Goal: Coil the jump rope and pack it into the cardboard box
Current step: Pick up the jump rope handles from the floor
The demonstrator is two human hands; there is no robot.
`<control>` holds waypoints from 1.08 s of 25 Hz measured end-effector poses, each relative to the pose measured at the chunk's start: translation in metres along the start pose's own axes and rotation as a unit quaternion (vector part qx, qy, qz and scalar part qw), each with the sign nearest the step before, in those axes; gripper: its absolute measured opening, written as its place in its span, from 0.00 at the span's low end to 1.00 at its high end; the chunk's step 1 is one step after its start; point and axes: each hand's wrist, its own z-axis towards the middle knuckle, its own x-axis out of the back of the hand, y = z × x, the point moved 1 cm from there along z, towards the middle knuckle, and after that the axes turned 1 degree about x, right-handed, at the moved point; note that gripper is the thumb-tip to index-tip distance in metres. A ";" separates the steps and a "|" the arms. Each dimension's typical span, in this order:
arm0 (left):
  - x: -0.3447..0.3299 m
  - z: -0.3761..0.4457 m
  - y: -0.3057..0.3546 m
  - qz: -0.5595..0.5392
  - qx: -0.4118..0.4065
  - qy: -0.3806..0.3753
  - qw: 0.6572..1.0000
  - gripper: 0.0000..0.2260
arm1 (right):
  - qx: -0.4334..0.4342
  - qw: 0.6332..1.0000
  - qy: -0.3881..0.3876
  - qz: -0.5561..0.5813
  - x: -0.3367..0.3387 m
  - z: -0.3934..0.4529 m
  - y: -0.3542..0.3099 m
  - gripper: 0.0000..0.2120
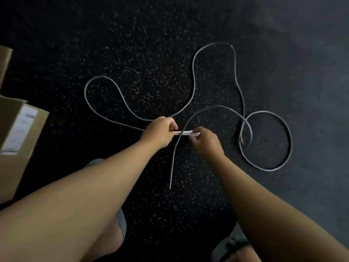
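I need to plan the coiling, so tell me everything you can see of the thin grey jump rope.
The thin grey jump rope looks like smooth, flexible cord. It lies uncoiled on the dark speckled floor, sprawled in loose curves: one loop far left, a tall bend in the middle, a near-round loop at right. One free end points toward the person. The left hand and right hand pinch a short white piece at its crossing; whether this is a handle is unclear.

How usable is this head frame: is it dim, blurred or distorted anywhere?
Head view: dim overall, the speckled floor nearly black; hazy grey wash in the upper right corner; the cardboard box at the left edge is smeared, its label unreadable; wide-angle stretch enlarges the forearms; the rope and both hands, left hand and right hand, stay legible.
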 end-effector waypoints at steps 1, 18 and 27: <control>-0.006 0.006 -0.001 0.045 -0.002 0.004 0.999 0.08 | -0.026 0.998 0.011 0.048 -0.005 0.007 -0.003 0.14; 0.087 -0.010 0.059 -0.068 -0.033 0.068 0.995 0.07 | -0.058 0.984 -0.015 0.170 0.082 -0.011 -0.086 0.15; 0.198 -0.122 0.164 -0.330 -0.135 0.132 0.925 0.12 | 0.123 0.924 -0.048 0.359 0.205 -0.131 -0.141 0.16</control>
